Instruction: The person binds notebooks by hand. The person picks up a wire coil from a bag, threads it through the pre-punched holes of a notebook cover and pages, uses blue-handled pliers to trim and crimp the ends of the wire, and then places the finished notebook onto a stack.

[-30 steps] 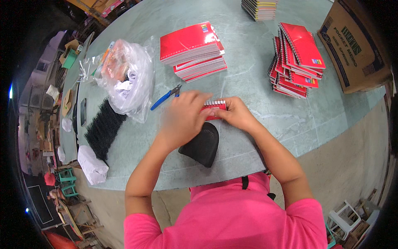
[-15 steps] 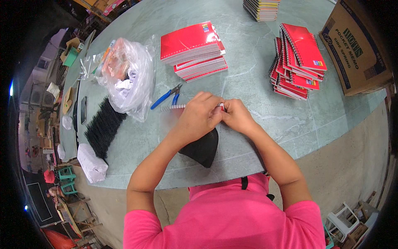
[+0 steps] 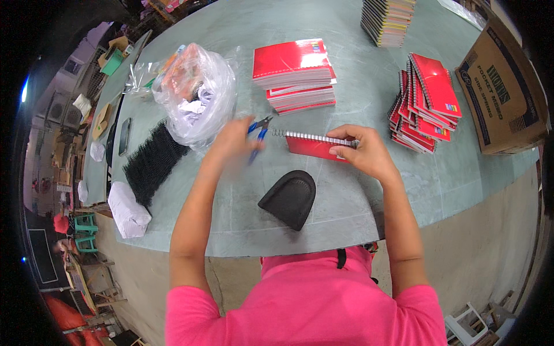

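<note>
My right hand (image 3: 367,151) pinches the right end of a red-covered spiral notebook (image 3: 311,147), thumb in front and fingers behind. The notebook stands on edge with its coil along the top. Loose coil wire (image 3: 278,133) sticks out past its left end. My left hand (image 3: 234,140), partly blurred, closes round the blue handles of a pair of cutting pliers (image 3: 261,134), whose jaws point up and right near the loose wire. A black rounded pad (image 3: 290,199) lies on the table in front of the notebook.
Red notebooks are stacked at the back (image 3: 294,60), with a coil-bound red pile (image 3: 430,95) at right beside a cardboard box (image 3: 502,86). More notebooks (image 3: 388,23) stand farther back. Left are a plastic bag (image 3: 199,104), black coils (image 3: 153,161), a white packet (image 3: 128,210) and a phone (image 3: 124,136).
My hands have parted. The left went from the notebook to the pliers, while the right keeps hold of the notebook's right end. The notebook and black pad now show more fully.
</note>
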`<act>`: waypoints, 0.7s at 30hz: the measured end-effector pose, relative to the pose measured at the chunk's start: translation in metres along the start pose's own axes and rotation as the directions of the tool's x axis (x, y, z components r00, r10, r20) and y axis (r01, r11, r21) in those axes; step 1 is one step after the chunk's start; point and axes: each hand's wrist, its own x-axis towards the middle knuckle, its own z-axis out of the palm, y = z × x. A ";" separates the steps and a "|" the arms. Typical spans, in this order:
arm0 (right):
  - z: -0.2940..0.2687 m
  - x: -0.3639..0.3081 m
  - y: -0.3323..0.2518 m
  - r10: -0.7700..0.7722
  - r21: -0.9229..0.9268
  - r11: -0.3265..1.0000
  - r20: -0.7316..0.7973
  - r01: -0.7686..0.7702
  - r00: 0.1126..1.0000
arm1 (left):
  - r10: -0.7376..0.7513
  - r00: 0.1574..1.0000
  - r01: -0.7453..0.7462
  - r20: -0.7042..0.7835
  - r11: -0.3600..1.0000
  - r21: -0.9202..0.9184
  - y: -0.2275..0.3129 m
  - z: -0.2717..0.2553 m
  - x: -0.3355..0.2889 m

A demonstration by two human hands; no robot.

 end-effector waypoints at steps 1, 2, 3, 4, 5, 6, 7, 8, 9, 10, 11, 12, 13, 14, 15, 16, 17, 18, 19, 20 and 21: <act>-0.001 0.003 -0.009 -0.041 -0.108 0.993 0.044 0.046 0.998 | 0.036 0.997 -0.035 -0.067 0.999 0.022 -0.012 0.013 -0.007; -0.001 0.006 -0.018 -0.076 -0.211 0.973 0.086 0.093 0.993 | 0.079 0.988 -0.073 -0.130 0.996 0.050 -0.022 0.029 -0.021; 0.002 0.009 -0.026 -0.107 -0.307 0.941 0.129 0.143 0.986 | 0.123 0.974 -0.109 -0.191 0.991 0.084 -0.028 0.039 -0.033; 0.008 0.015 -0.030 -0.114 -0.360 0.919 0.152 0.163 0.982 | 0.104 0.970 -0.079 -0.220 0.990 0.116 -0.032 0.047 -0.044; 0.012 0.022 -0.035 -0.116 -0.417 0.891 0.178 0.181 0.977 | 0.084 0.964 -0.050 -0.251 0.989 0.140 -0.031 0.056 -0.053; 0.017 0.028 -0.039 -0.116 -0.471 0.858 0.206 0.203 0.972 | 0.063 0.957 -0.018 -0.281 0.987 0.162 -0.032 0.062 -0.059; 0.026 0.035 -0.039 -0.154 -0.438 0.869 0.205 0.232 0.966 | -0.010 0.974 0.020 -0.226 0.999 0.043 -0.032 0.061 -0.064; 0.036 0.043 -0.034 -0.191 -0.404 0.878 0.193 0.255 0.962 | -0.065 0.985 0.054 -0.161 0.996 -0.071 -0.032 0.057 -0.065; 0.043 0.049 -0.033 -0.228 -0.370 0.886 0.179 0.280 0.957 | -0.112 0.990 0.094 -0.090 0.979 -0.182 -0.032 0.052 -0.066; 0.050 0.053 -0.036 -0.212 -0.379 0.887 0.172 0.263 0.962 | -0.157 0.987 0.151 0.021 0.897 -0.415 -0.019 0.038 -0.072; 0.055 0.055 -0.039 -0.194 -0.389 0.888 0.162 0.243 0.968 | -0.167 0.977 0.215 0.136 0.757 -0.617 0.006 0.018 -0.076; 0.060 0.057 -0.042 -0.178 -0.400 0.888 0.157 0.228 0.971 | -0.151 0.958 0.286 0.244 0.564 -0.775 0.021 0.008 -0.081; 0.065 0.059 -0.043 -0.201 -0.384 0.890 0.151 0.245 0.968 | -0.116 0.956 0.290 0.270 0.518 -0.805 0.023 0.011 -0.082; 0.069 0.061 -0.041 -0.222 -0.368 0.892 0.144 0.261 0.964 | -0.077 0.953 0.294 0.293 0.471 -0.832 0.024 0.013 -0.081; 0.072 0.062 -0.041 -0.242 -0.353 0.894 0.133 0.275 0.961 | -0.034 0.949 0.297 0.313 0.424 -0.856 0.024 0.016 -0.081; 0.072 0.062 -0.043 -0.233 -0.327 0.908 0.126 0.262 0.964 | -0.063 0.958 0.273 0.280 0.498 -0.823 0.023 0.020 -0.079; 0.073 0.060 -0.045 -0.222 -0.301 0.921 0.117 0.247 0.968 | -0.071 0.955 0.285 0.288 0.485 -0.827 0.021 0.021 -0.078; 0.073 0.059 -0.047 -0.210 -0.275 0.933 0.107 0.232 0.972 | -0.077 0.952 0.297 0.296 0.471 -0.831 0.019 0.021 -0.077; 0.073 0.060 -0.046 -0.208 -0.259 0.937 0.122 0.233 0.970 | -0.083 0.946 0.314 0.312 0.458 -0.832 0.019 0.022 -0.078; 0.073 0.062 -0.045 -0.206 -0.244 0.941 0.137 0.234 0.969 | -0.102 0.950 0.310 0.296 0.443 -0.841 0.021 0.022 -0.078; 0.072 0.062 -0.044 -0.204 -0.229 0.945 0.152 0.235 0.967 | -0.122 0.952 0.305 0.280 0.428 -0.851 0.025 0.021 -0.078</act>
